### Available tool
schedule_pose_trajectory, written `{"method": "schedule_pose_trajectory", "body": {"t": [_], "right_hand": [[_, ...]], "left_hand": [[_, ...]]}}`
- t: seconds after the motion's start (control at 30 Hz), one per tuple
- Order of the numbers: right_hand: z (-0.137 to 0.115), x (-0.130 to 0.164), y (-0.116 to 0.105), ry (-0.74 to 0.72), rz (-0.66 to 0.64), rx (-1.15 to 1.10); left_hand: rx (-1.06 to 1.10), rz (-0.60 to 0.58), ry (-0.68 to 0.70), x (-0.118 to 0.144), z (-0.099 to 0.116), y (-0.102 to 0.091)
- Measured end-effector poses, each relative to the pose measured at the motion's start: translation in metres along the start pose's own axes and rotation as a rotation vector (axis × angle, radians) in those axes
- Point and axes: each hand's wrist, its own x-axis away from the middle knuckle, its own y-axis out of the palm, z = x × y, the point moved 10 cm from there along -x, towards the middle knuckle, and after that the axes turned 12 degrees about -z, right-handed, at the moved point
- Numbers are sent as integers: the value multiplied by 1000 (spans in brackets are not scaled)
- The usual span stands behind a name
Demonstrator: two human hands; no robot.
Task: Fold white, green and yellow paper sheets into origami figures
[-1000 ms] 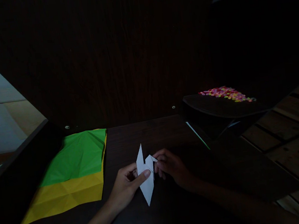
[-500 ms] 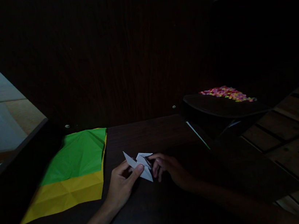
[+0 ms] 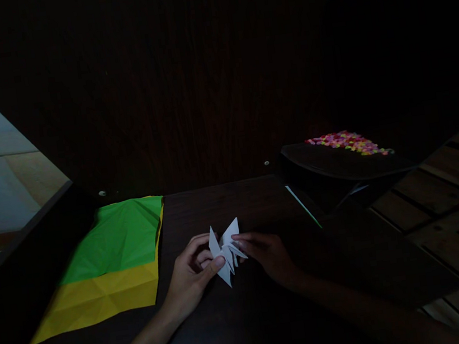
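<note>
A white origami paper figure [image 3: 229, 232] with several pointed flaps is held just above the dark table. My left hand [image 3: 192, 273] grips it from the left, thumb on its near side and fingers curled behind. On the other side, my right hand [image 3: 267, 251] pinches the right flaps between index finger and thumb. Part of the paper is covered by the fingers. The flaps stand spread apart, one pointing up, one up to the right, and one down towards me.
To the left lie a green sheet [image 3: 115, 238] and a yellow sheet [image 3: 114, 294] beneath it. A thin pale strip [image 3: 303, 206] lies at the right. Small colourful pieces [image 3: 348, 142] cover part of a curved dark shelf [image 3: 321, 162]. A dark panel [image 3: 184, 87] rises behind the table.
The origami figure has turned between my hands, and a broad flap now points up to the right. My right fingers have come in from its edge and closed on the flaps.
</note>
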Motion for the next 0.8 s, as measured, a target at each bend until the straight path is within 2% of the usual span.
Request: {"method": "schedule_pose_trajectory", "body": {"t": [0.1,0.33,0.53,0.7,0.8], "right_hand": [[1,1,-2,-18,36,-46],[-8,6,-11,-100,128,-28],[-15,10,-19,-132,192,9],[-20,9,-19,-151,184,-17],[-21,10,-19,-156,184,-13]], "left_hand": [[31,6,-73,0,-12,-1],[-20,38,-132,-2,-18,-4],[15,5,-156,-3,-21,0],[-57,-42,-232,-1,-22,5],[-97,-73,-224,-1,-18,7]]}}
